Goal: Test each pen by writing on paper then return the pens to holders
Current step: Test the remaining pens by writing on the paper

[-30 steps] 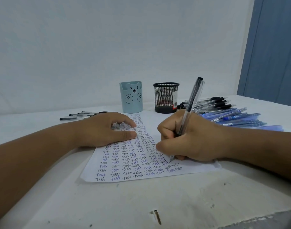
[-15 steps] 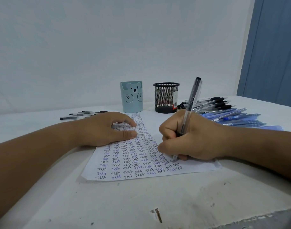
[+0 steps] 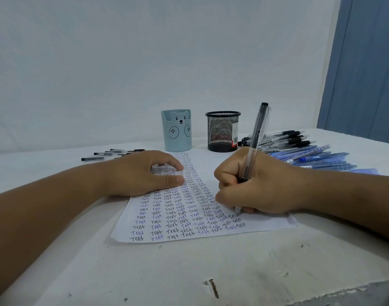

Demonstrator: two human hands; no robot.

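My right hand [image 3: 262,184] has its grip curled tight around a clear pen [image 3: 254,146] with a black cap end, fingers and thumb pinching the barrel low down. The pen stands nearly upright, leaning a little away from me, and its tip touches the paper [image 3: 202,217] near the right end of the lower rows of "Test" words written in black and blue.

My left hand [image 3: 145,173] rests on the upper left part of the paper, fingers loosely bent with the fingertips and thumb pressing the sheet down, holding nothing.

The paper lies on the white surface [image 3: 189,272], slightly skewed. Behind it stand 2 holders: a pale blue bear holder [image 3: 176,131] on the left and a black mesh holder [image 3: 222,131] just beside it on the right. I cannot see any pens inside either.

To the right of the mesh holder lies a pile of black-grip pens [image 3: 284,139], and nearer me a pile of blue pens [image 3: 317,157]. A few thin black pens [image 3: 109,153] lie far left, behind my left hand.
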